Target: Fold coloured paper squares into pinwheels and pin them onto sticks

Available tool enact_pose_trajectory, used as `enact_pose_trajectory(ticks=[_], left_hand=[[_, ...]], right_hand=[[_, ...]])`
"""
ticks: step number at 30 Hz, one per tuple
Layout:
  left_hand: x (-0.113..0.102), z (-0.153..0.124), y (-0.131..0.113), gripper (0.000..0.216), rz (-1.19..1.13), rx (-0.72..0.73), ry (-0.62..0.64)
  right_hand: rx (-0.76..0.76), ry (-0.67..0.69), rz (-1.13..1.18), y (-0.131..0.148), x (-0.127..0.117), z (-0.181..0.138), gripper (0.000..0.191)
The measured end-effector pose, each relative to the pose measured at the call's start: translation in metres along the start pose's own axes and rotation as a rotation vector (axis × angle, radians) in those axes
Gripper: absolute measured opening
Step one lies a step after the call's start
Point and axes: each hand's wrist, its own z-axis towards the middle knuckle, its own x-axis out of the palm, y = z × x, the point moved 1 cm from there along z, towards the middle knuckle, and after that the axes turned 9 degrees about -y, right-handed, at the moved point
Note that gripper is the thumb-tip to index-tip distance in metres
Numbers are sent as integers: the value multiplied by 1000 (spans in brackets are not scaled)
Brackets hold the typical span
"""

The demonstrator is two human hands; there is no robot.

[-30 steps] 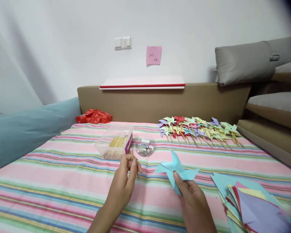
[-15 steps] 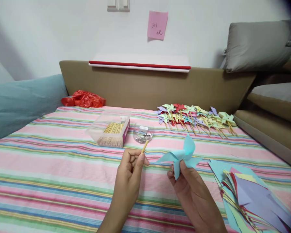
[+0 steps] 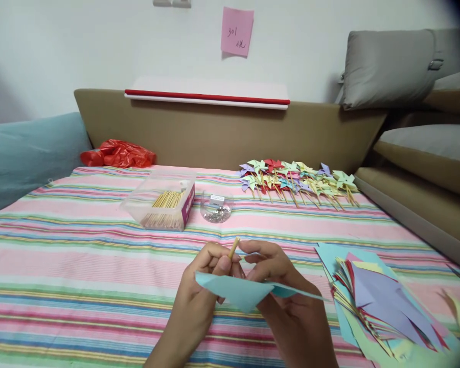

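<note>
Between the thumb and curled fingers of my left hand (image 3: 203, 291) is a short wooden stick (image 3: 234, 248), its tip pointing up. My right hand (image 3: 291, 291) holds a light blue paper pinwheel (image 3: 237, 291), tipped so that it shows nearly edge-on. One blade of it overlaps my left thumb. The right index fingertip is close to the stick's tip; whether they touch I cannot tell. The pinwheel's centre is hidden behind the paper and fingers.
Beyond my hands stand a clear plastic box (image 3: 132, 204) of wooden sticks and a round clear container (image 3: 216, 217) of small metal pieces. Finished pinwheels (image 3: 295, 179) lie at the back right. Cut coloured paper (image 3: 383, 296) is stacked at right. A red plastic bag (image 3: 118, 153) lies back left.
My right hand has brought the pinwheel left, up against my left hand, and turned it from facing me to nearly edge-on. The view has shifted slightly to the right.
</note>
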Motion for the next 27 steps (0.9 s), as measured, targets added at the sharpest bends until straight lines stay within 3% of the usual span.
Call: enact_pose_trajectory(ticks=[4,8,18,27], left_hand=[[-4,-4,0,19,-75,-14,24],[-10,-5,3,14,-77,62,14],[-22,1,5,28,-106,130,53],[-20,-1,1,23,-51,86,37]], right_hand=[[-142,-33,-64,9,2,0,5],[-205,-5,-70,16,3,1,8],[-219,-100,7,16,18,-4,11],[-228,-49,-5,15,13,-5,8]])
